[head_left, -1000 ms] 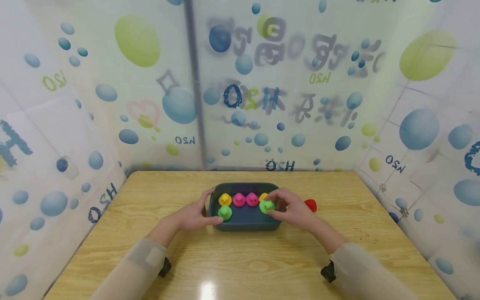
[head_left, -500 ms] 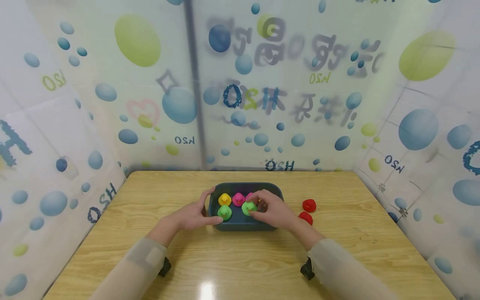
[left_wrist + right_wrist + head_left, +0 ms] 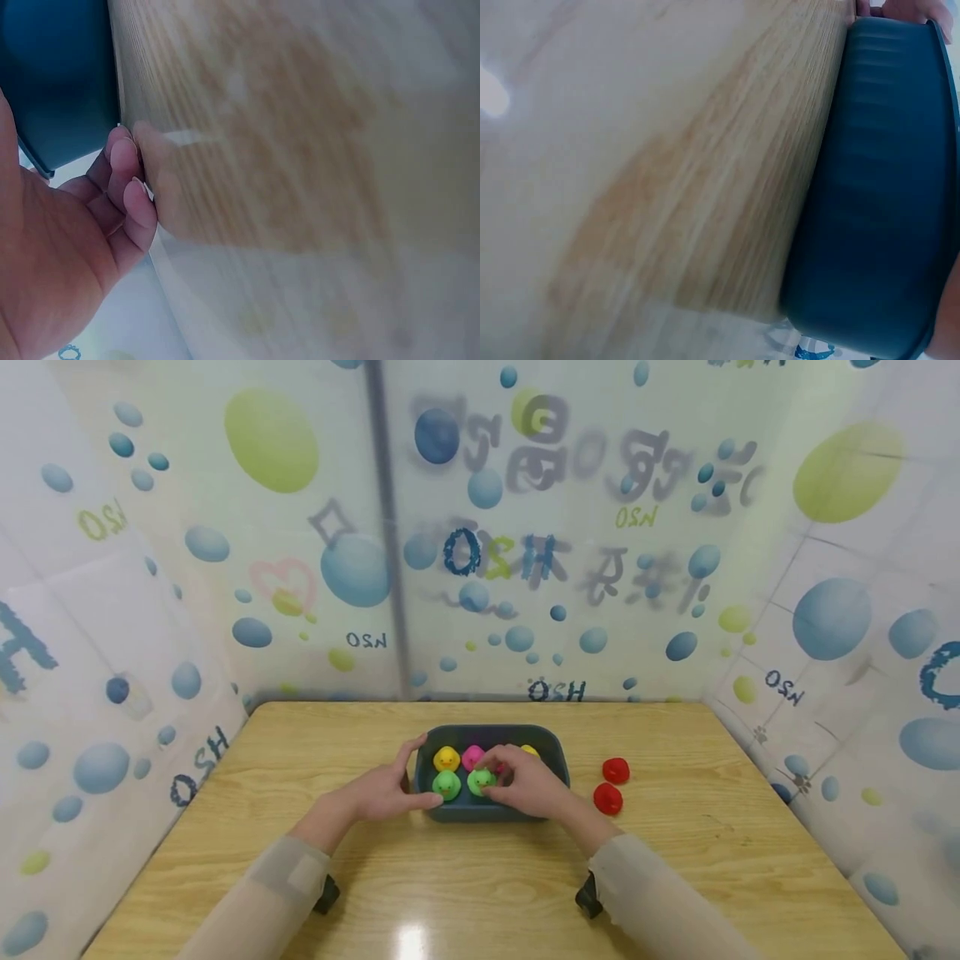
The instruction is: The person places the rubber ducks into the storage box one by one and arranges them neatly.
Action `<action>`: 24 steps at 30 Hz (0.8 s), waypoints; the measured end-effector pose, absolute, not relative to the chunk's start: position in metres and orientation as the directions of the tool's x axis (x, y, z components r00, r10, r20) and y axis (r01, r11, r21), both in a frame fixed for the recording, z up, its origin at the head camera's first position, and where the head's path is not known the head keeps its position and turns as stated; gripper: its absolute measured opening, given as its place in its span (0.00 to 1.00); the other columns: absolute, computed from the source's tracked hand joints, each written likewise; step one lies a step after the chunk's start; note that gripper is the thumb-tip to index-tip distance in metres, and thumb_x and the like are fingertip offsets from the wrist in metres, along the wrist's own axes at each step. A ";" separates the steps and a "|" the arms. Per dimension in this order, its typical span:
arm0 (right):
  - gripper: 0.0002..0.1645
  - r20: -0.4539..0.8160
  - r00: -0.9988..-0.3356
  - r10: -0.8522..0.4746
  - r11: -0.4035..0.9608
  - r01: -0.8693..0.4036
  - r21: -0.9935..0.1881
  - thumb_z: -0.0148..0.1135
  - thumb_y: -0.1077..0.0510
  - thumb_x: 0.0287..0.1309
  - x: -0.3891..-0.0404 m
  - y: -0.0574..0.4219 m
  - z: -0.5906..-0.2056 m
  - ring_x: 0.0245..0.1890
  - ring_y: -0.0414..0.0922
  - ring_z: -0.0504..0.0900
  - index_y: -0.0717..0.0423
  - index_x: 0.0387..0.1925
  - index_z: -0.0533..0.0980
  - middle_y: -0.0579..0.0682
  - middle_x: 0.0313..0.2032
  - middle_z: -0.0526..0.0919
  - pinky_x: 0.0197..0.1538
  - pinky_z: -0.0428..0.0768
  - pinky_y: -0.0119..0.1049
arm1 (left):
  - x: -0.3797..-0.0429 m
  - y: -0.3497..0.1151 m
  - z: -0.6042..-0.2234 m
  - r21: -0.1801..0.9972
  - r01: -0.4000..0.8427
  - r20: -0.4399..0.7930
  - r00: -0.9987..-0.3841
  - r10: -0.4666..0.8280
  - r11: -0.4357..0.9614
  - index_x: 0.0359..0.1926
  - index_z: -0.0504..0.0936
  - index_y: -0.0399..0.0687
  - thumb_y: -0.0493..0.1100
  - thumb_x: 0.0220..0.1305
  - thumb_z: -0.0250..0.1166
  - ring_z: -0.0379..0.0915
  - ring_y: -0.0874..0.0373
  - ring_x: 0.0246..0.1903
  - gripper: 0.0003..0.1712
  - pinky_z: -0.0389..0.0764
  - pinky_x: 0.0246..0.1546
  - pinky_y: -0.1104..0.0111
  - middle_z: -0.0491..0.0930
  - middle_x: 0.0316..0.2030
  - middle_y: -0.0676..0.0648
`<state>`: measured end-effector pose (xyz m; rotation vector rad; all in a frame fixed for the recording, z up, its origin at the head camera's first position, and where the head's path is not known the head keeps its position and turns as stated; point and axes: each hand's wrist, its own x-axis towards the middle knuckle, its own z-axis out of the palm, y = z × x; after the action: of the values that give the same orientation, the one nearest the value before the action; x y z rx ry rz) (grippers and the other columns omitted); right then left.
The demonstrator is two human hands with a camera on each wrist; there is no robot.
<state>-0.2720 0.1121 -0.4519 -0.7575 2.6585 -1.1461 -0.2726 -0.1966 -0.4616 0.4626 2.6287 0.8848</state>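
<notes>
A green toy duck (image 3: 479, 782) is inside a dark tray (image 3: 480, 812), just towards seven o'clock from its centre, pinched between the thumb and fingertips of the right hand (image 3: 527, 783). At nine o'clock, the left hand (image 3: 382, 791) grips the tray's end, thumb and forefinger spread wide. Two red toys (image 3: 616, 770) lie at three o'clock on the glossy wood-grain table (image 3: 480, 881). Pale bubble-printed walls (image 3: 480, 622) rise at nine, twelve and three.

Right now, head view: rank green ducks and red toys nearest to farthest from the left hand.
1. Left green duck, in tray, left end.
2. Right green duck, held by right hand.
3. Front red toy, back red toy, right of tray: too close to call.
</notes>
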 end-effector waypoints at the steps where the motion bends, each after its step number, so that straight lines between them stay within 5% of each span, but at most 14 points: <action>1: 0.18 0.052 -0.864 -0.501 0.586 -0.383 -0.714 0.76 0.57 0.69 -0.272 0.112 -0.452 0.47 0.43 0.82 0.41 0.56 0.82 0.45 0.53 0.84 0.57 0.86 0.41 | -0.273 -0.197 -0.462 0.623 0.196 -0.202 -0.895 0.397 0.757 0.90 0.35 0.69 0.79 0.64 0.70 0.83 0.55 0.42 0.70 0.84 0.52 0.54 0.88 0.44 0.46; 14: 0.15 -0.068 -0.885 -0.461 0.654 -0.287 -0.700 0.75 0.59 0.70 -0.275 0.107 -0.449 0.54 0.47 0.84 0.42 0.54 0.84 0.47 0.54 0.87 0.65 0.86 0.50 | -0.275 -0.199 -0.465 0.619 0.201 -0.196 -0.897 0.397 0.760 0.90 0.35 0.69 0.79 0.64 0.70 0.83 0.56 0.42 0.70 0.84 0.52 0.54 0.88 0.43 0.47; 24: 0.16 -0.075 -0.875 -0.479 0.649 -0.295 -0.701 0.72 0.60 0.73 -0.277 0.109 -0.450 0.50 0.45 0.85 0.42 0.57 0.87 0.46 0.55 0.89 0.63 0.87 0.49 | -0.274 -0.199 -0.464 0.619 0.200 -0.198 -0.896 0.397 0.760 0.90 0.35 0.69 0.79 0.64 0.70 0.83 0.56 0.43 0.70 0.84 0.54 0.52 0.88 0.45 0.46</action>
<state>-0.2766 0.1093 -0.4504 -0.6262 2.6150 -1.0456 -0.2742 -0.1987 -0.4640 0.4619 2.6396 0.8756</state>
